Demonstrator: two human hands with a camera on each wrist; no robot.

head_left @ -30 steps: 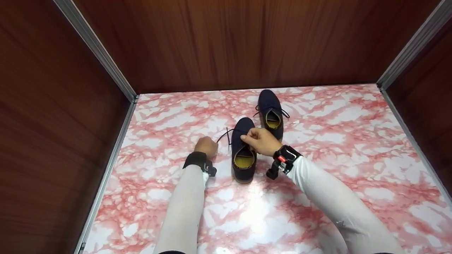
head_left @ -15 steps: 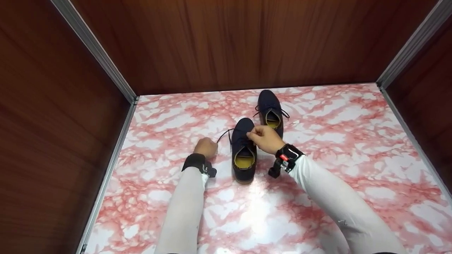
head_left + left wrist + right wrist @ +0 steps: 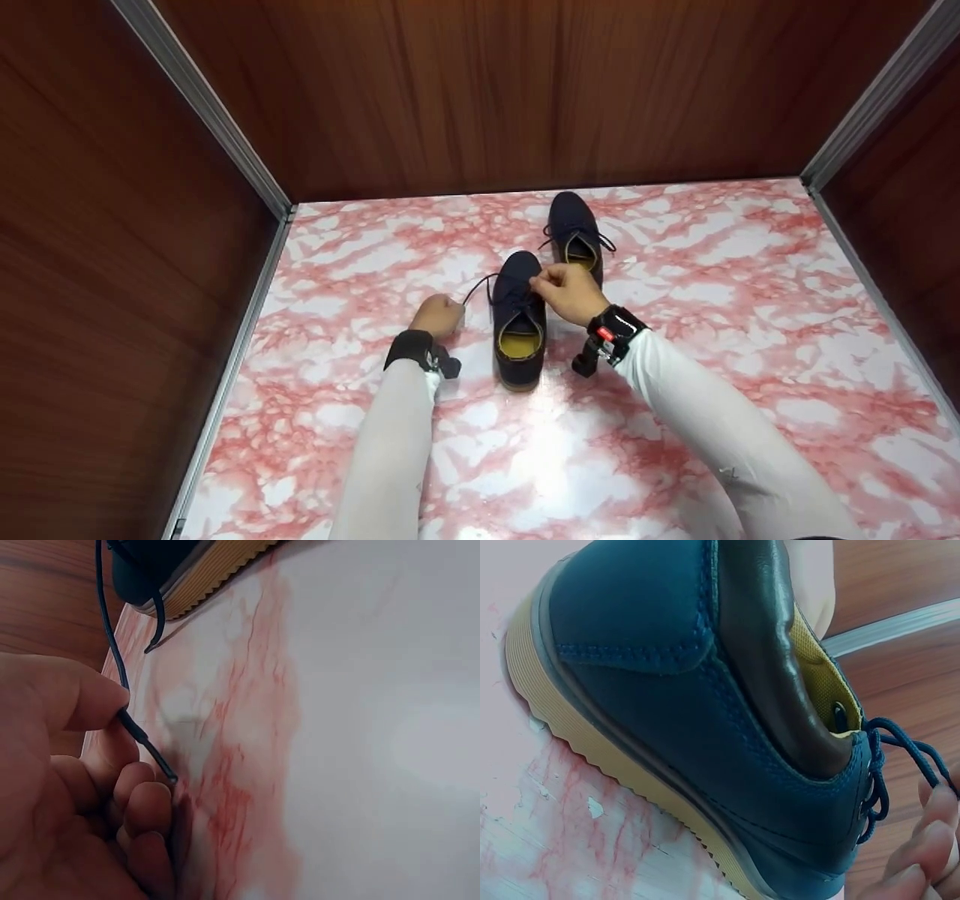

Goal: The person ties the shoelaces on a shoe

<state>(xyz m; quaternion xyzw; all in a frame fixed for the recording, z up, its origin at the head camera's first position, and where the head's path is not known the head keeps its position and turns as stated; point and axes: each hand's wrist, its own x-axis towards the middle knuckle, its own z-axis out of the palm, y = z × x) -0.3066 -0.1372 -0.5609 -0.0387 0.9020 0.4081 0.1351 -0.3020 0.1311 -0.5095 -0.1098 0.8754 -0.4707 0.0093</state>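
Observation:
The near dark navy lace-up shoe [image 3: 516, 281] stands upright, with a yellow lining [image 3: 519, 345] and a tan ridged sole [image 3: 622, 769]. On its left, my left hand [image 3: 439, 313] pinches a shoelace [image 3: 144, 736] between thumb and forefinger, close to its tip. That lace runs back to the shoe in a slack curve. My right hand [image 3: 571, 294] is at the shoe's right side and pinches a lace loop [image 3: 911, 746] drawn out from the eyelets. Part of that lace is hidden behind the fingers [image 3: 930, 840].
A matching far shoe [image 3: 571, 214] stands ahead and to the right, its laces spread to both sides; my right hand overlaps its heel. Dark wood-grain panels [image 3: 480, 97] with grey metal edging enclose the pink-and-white marbled surface [image 3: 337, 412].
My right hand has moved slightly right and away from me, from over the near shoe's front to its right side. My left hand stays nearly still, still pinching its lace. Both shoes stay put.

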